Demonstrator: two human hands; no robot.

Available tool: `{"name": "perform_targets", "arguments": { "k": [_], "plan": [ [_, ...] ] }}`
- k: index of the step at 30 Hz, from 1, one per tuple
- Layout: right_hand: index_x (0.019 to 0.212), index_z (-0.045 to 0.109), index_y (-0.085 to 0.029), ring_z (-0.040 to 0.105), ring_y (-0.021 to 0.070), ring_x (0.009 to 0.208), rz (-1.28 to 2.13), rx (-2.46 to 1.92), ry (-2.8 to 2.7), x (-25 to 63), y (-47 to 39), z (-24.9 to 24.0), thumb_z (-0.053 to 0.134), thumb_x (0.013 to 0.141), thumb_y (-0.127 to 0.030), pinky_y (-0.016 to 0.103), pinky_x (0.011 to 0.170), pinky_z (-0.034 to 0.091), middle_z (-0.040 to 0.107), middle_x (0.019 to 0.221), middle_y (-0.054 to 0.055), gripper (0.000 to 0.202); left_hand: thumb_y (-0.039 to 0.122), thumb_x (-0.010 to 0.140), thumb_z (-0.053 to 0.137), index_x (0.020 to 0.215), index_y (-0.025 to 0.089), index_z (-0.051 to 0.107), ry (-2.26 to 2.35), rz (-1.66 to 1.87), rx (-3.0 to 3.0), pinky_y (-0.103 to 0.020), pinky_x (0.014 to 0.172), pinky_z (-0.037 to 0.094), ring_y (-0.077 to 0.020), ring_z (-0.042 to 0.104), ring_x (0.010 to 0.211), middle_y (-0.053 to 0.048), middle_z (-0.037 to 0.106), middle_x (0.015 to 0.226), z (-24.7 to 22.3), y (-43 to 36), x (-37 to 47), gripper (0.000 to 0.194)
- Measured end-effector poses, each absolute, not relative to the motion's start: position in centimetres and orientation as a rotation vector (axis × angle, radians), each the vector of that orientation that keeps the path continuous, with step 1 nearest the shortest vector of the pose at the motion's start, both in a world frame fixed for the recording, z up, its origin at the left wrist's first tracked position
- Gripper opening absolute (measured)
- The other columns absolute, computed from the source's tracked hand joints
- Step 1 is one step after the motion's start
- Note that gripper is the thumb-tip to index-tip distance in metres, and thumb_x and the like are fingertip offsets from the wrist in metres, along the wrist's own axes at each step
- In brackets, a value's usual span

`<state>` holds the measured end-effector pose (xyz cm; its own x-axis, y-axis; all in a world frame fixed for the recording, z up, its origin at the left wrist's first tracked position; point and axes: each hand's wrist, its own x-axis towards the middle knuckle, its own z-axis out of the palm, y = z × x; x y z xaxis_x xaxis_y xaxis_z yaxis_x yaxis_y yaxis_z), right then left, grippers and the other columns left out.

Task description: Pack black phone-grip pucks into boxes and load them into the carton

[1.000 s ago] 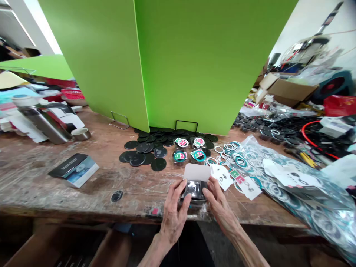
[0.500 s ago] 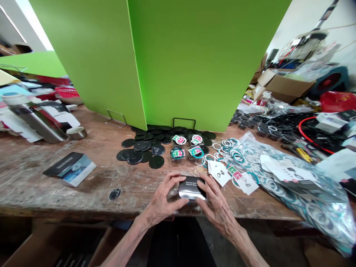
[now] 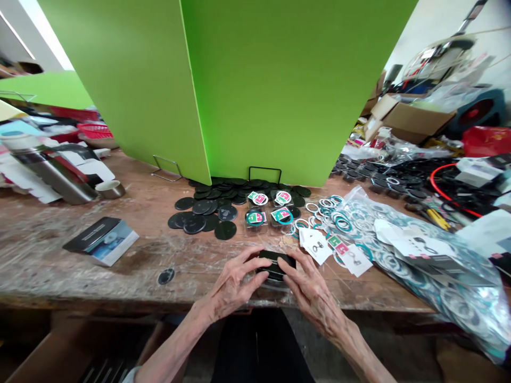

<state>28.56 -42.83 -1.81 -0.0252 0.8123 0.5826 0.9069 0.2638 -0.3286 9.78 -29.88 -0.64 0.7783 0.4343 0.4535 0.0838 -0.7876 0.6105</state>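
A small black printed box (image 3: 272, 261) lies near the table's front edge, between my two hands. My left hand (image 3: 235, 282) grips its left side, fingertips on the top face and thumb at the near side. On the right side of the same box, my right hand (image 3: 309, 279) presses with its fingers over the top. Just beyond stand several clear packs with round red and green cards (image 3: 255, 218). Black discs (image 3: 194, 224) are spread to their left. White cards (image 3: 315, 246) and teal and white rings (image 3: 341, 222) lie to the right.
Green panels (image 3: 279, 96) stand upright behind the discs. On the left are a folded black card (image 3: 101, 239), a metal flask (image 3: 59, 173) and a cup (image 3: 110, 190). A plastic bag of rings (image 3: 431, 266) covers the right front.
The box has tipped, so its shiny near face shows less and its top looks darker. The fingers of both hands have moved further over its top.
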Motion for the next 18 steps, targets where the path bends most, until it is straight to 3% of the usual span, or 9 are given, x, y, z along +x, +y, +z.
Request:
{"name": "perform_targets", "arguments": {
  "k": [5,8,11,15,18],
  "plan": [
    [0.142,0.039,-0.02,0.029,0.0306,0.139,-0.288,-1.58,-1.947,28.7,-42.9,-2.6,0.045,0.094,-0.012,0.051,0.102,0.045,0.039,0.143,0.016,0.049,0.01,0.091,0.051,0.126,0.021,0.055,0.263,0.95,2.458,-0.033,0.103,0.048,-0.0225,0.05,0.128,-0.015,0.037,0.148,-2.6,-30.3,9.4,0.037],
    [0.147,0.03,-0.025,0.03,0.0289,0.139,-0.367,-1.564,-1.924,28.5,-43.0,-3.2,0.039,0.091,-0.001,0.051,0.103,0.045,0.037,0.145,0.016,0.062,0.008,0.09,0.051,0.121,0.02,0.058,0.257,1.047,2.443,-0.032,0.1,0.051,-0.021,0.052,0.125,-0.014,0.042,0.142,-2.9,-30.5,9.9,0.034],
    [0.148,0.029,-0.031,0.039,0.0306,0.134,-0.396,-1.679,-1.8,27.3,-43.2,-3.9,0.044,0.093,-0.008,0.051,0.098,0.049,0.04,0.144,0.014,0.061,0.011,0.088,0.055,0.115,0.022,0.06,0.37,1.108,2.426,-0.034,0.097,0.053,-0.0198,0.055,0.119,-0.01,0.047,0.131,-2.4,-31.3,9.4,0.029],
    [0.153,0.015,-0.024,0.057,0.0249,0.119,-0.053,-1.781,-1.571,23.1,-41.8,-5.0,0.042,0.097,-0.023,0.039,0.09,0.056,0.049,0.139,0.013,0.062,0.018,0.086,0.061,0.112,0.022,0.061,0.869,1.249,2.427,-0.034,0.089,0.056,-0.019,0.057,0.105,-0.009,0.047,0.118,-1.9,-32.5,5.7,0.027],
    [0.153,0.01,-0.025,0.049,0.0205,0.128,0.215,-1.523,-1.716,18.3,-38.5,-5.8,0.037,0.098,-0.022,0.037,0.101,0.049,0.043,0.146,0.008,0.061,0.024,0.086,0.061,0.112,0.023,0.061,1.261,1.324,2.398,-0.037,0.088,0.055,-0.0198,0.057,0.1,-0.008,0.046,0.112,-2.2,-32.2,1.8,0.025]
  ]
}}
